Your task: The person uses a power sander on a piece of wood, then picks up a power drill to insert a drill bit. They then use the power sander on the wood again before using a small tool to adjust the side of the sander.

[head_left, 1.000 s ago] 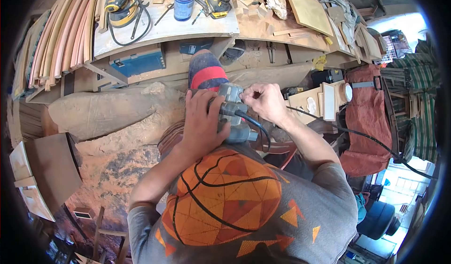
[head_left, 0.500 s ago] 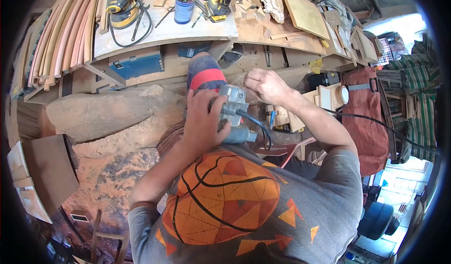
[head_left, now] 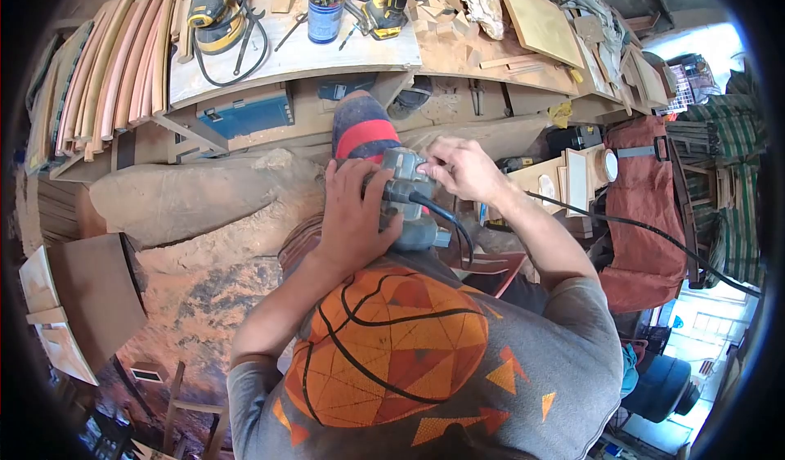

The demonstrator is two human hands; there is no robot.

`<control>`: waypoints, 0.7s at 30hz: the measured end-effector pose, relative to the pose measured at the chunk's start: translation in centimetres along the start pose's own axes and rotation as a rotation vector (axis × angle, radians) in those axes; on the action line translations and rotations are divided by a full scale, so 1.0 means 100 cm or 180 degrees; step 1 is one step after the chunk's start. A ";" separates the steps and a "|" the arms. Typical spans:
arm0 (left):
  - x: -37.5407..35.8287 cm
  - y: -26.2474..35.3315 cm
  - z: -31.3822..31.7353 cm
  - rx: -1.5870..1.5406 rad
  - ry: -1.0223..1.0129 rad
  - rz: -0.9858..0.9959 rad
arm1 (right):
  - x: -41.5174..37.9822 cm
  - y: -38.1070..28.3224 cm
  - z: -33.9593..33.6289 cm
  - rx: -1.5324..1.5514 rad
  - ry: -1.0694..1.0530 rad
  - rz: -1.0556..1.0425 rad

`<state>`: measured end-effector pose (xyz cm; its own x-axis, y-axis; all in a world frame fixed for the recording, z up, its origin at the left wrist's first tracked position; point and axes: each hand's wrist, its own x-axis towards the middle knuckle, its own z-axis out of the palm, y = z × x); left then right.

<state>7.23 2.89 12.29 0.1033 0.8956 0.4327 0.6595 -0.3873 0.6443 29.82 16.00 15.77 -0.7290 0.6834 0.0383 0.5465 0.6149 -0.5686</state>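
Note:
A grey corded power tool [head_left: 402, 166] rests across my lap, its exact kind hard to make out. My left hand [head_left: 352, 210] is wrapped over its near left side and holds it steady. At the tool's upper right edge, my right hand [head_left: 468, 168] is closed in a pinch. Its fingertips touch or nearly touch the casing, and whatever they grip is too small to name. A dark cord [head_left: 446, 215] loops out of the tool's body. Just beyond the tool lies a dark blue shoe with a red band [head_left: 365, 137].
A workbench [head_left: 282, 76] runs along the far side, carrying a yellow sander [head_left: 219, 31], a spray can [head_left: 329, 6] and a yellow drill [head_left: 391, 10]. Curved wooden strips [head_left: 114, 71] stand at left. A black cable [head_left: 646, 227] stretches off to the right.
My right hand has come down and in to the tool's upper right edge, where before its fingers were slightly apart from it. My left hand keeps its hold. The view has shifted slightly.

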 end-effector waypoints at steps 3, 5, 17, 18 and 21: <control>0.006 -0.003 0.001 -0.0127 -0.0041 0.0018 | 0.004 0.013 -0.003 -0.0329 -0.0114 -0.0539; 0.006 -0.005 0.002 -0.0156 -0.0040 0.0017 | 0.007 0.018 -0.009 -0.0570 -0.0404 -0.0728; 0.004 -0.005 -0.001 -0.0039 0.0038 -0.0072 | -0.022 -0.016 0.013 0.0100 0.0122 -0.0036; 0.004 -0.005 -0.001 -0.0019 0.0001 -0.0080 | -0.022 -0.024 0.009 0.0395 -0.0021 0.0437; 0.004 -0.004 -0.002 -0.0014 -0.0057 -0.0086 | -0.024 -0.030 0.007 0.0601 -0.0138 0.0796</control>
<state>6.90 3.36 12.36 0.0989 0.9096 0.4037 0.6590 -0.3638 0.6583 29.68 12.28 16.83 -0.6008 0.7843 -0.1548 0.6279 0.3431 -0.6986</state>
